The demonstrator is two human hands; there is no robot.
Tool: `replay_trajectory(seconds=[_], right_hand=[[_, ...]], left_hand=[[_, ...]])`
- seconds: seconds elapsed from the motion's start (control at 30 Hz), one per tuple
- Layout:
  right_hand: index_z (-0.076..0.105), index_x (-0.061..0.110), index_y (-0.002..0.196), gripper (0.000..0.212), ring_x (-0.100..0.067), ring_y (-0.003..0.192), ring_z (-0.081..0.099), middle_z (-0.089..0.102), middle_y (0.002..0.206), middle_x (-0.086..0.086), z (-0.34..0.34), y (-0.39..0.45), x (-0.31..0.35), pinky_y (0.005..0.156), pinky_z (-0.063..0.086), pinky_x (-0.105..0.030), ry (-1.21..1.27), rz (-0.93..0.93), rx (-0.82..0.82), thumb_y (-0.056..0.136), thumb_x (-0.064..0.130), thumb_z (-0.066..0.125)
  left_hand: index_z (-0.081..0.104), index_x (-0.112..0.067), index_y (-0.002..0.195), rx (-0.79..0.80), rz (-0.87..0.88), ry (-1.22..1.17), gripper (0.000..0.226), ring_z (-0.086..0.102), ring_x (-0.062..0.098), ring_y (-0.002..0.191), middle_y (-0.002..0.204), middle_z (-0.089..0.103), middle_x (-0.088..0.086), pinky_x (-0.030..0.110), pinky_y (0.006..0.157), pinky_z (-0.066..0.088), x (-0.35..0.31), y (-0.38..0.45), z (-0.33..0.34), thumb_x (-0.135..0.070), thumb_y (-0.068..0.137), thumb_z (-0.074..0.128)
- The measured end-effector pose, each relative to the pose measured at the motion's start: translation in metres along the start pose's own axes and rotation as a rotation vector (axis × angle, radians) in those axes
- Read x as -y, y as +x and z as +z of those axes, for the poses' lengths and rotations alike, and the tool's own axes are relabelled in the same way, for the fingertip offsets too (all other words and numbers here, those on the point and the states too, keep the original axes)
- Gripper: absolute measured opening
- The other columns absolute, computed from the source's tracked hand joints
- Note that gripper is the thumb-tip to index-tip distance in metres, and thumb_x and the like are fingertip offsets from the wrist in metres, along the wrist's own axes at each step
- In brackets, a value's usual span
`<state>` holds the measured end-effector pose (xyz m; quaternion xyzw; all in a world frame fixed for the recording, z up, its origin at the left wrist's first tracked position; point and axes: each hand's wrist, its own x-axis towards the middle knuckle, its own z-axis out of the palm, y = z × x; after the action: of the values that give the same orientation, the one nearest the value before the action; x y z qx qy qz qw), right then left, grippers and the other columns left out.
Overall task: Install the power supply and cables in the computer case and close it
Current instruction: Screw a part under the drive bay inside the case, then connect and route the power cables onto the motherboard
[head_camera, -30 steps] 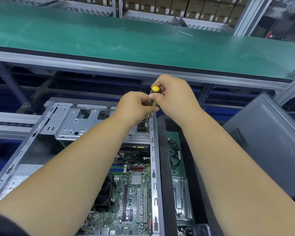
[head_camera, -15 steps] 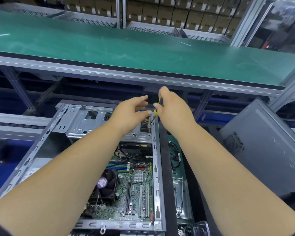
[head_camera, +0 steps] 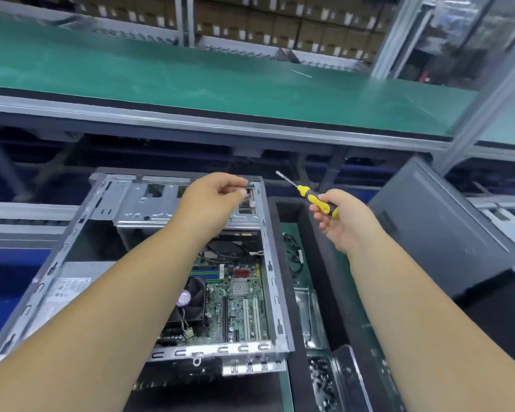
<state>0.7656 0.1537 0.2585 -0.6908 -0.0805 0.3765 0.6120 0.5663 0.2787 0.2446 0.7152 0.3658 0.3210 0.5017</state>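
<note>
Head view: open grey metal computer case (head_camera: 275, 292), green motherboard (head_camera: 238, 301) inside.
Right hand (head_camera: 344, 221): grasping yellow-and-black-handled screwdriver (head_camera: 312, 197), right of case.
Left hand (head_camera: 213, 199): fingers curled over far case edge; grip contents unclear.

Assembly factory: green conveyor belt (head_camera: 220, 81), stacked cartons (head_camera: 280, 28).

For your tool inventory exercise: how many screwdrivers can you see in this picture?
1. The screwdriver is gripped in the right hand, lifted right of the case, tip pointing up and left. Others may be hidden in the tray.
</note>
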Motion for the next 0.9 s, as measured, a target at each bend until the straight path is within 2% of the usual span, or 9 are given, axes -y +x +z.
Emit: replay_trajectory(seconds=[0.1, 0.23, 0.33, 0.43, 0.57, 0.63, 0.73, 0.8, 0.9], right_hand=[[0.069, 0.011, 0.095, 0.012, -0.006, 0.052, 0.046, 0.074, 0.078, -0.003, -0.029, -0.014, -0.026, 0.053, 0.033, -0.018, 0.092, 0.033, 0.053, 0.091, 0.012, 0.057], [0.067, 0.009, 0.103, 0.012, -0.007, 0.064, 0.066, 0.074, 0.091, -0.010, -0.062, -0.035, -0.060, 0.057, 0.046, -0.018, 0.005, -0.096, 0.027, 0.092, 0.004, 0.062], [0.064, 0.005, 0.106, 0.018, -0.014, 0.070, 0.069, 0.073, 0.095, -0.015, -0.089, -0.047, -0.087, 0.057, 0.053, -0.022, -0.183, -0.117, -0.097, 0.089, -0.001, 0.064], [0.066, 0.011, 0.097, 0.018, -0.020, 0.069, 0.063, 0.070, 0.087, -0.009, -0.112, -0.048, -0.119, 0.069, 0.055, -0.035, -0.449, -0.077, -0.197, 0.083, 0.001, 0.068], [0.062, 0.019, 0.081, 0.017, -0.023, 0.068, 0.064, 0.069, 0.082, -0.010, -0.111, -0.048, -0.158, 0.075, 0.056, -0.043, -0.623, -0.018, -0.061, 0.076, 0.008, 0.074], [0.061, 0.020, 0.079, 0.016, -0.024, 0.072, 0.065, 0.070, 0.084, -0.007, -0.102, -0.046, -0.174, 0.076, 0.057, -0.041, -0.748, -0.008, 0.033, 0.074, 0.015, 0.075], [0.061, 0.019, 0.077, 0.015, -0.024, 0.073, 0.064, 0.070, 0.085, -0.006, -0.088, -0.044, -0.193, 0.074, 0.057, -0.037, -0.852, 0.002, 0.129, 0.074, 0.019, 0.075], [0.064, 0.014, 0.079, 0.011, -0.025, 0.069, 0.064, 0.072, 0.085, -0.011, -0.080, -0.043, -0.201, 0.069, 0.058, -0.037, -0.927, 0.017, 0.173, 0.076, 0.019, 0.074], [0.066, 0.013, 0.083, 0.013, -0.017, 0.058, 0.060, 0.067, 0.073, -0.005, -0.074, -0.043, -0.207, 0.050, 0.049, -0.021, -1.036, 0.002, 0.213, 0.079, 0.022, 0.073]], left_hand=[[0.071, -0.037, 0.101, 0.139, 0.020, 0.021, 0.014, 0.063, -0.006, 0.083, 0.096, 0.069, -0.016, 0.003, 0.060, 0.042, -0.003, -0.009, 0.020, -0.030, 0.091, 0.064], [0.072, -0.039, 0.098, 0.294, 0.071, 0.070, 0.013, 0.062, -0.007, 0.086, 0.096, 0.070, -0.017, 0.012, 0.072, 0.043, -0.011, -0.023, 0.043, -0.030, 0.090, 0.065], [0.072, -0.040, 0.097, 0.358, 0.116, 0.093, 0.013, 0.062, -0.009, 0.084, 0.094, 0.070, -0.020, 0.012, 0.071, 0.044, -0.016, -0.038, 0.057, -0.031, 0.090, 0.065], [0.072, -0.041, 0.097, 0.388, 0.144, 0.155, 0.014, 0.061, -0.011, 0.080, 0.089, 0.069, -0.024, 0.006, 0.061, 0.041, -0.019, -0.053, 0.068, -0.031, 0.090, 0.065], [0.072, -0.039, 0.098, 0.376, 0.131, 0.235, 0.015, 0.062, -0.008, 0.083, 0.091, 0.069, -0.023, 0.016, 0.070, 0.049, -0.019, -0.073, 0.078, -0.029, 0.089, 0.065], [0.072, -0.036, 0.099, 0.339, 0.120, 0.282, 0.015, 0.060, -0.012, 0.085, 0.093, 0.070, -0.022, 0.013, 0.076, 0.045, -0.015, -0.082, 0.082, -0.027, 0.089, 0.065], [0.071, -0.037, 0.101, 0.305, 0.089, 0.361, 0.015, 0.056, -0.019, 0.079, 0.092, 0.066, -0.026, 0.008, 0.064, 0.039, -0.010, -0.096, 0.084, -0.029, 0.090, 0.063], [0.071, -0.037, 0.102, 0.287, 0.076, 0.407, 0.016, 0.053, -0.022, 0.082, 0.091, 0.064, -0.029, 0.002, 0.061, 0.035, -0.006, -0.105, 0.083, -0.029, 0.091, 0.062], [0.070, -0.036, 0.103, 0.241, 0.067, 0.441, 0.017, 0.053, -0.019, 0.087, 0.093, 0.064, -0.028, -0.001, 0.065, 0.036, -0.002, -0.117, 0.080, -0.027, 0.091, 0.062]])
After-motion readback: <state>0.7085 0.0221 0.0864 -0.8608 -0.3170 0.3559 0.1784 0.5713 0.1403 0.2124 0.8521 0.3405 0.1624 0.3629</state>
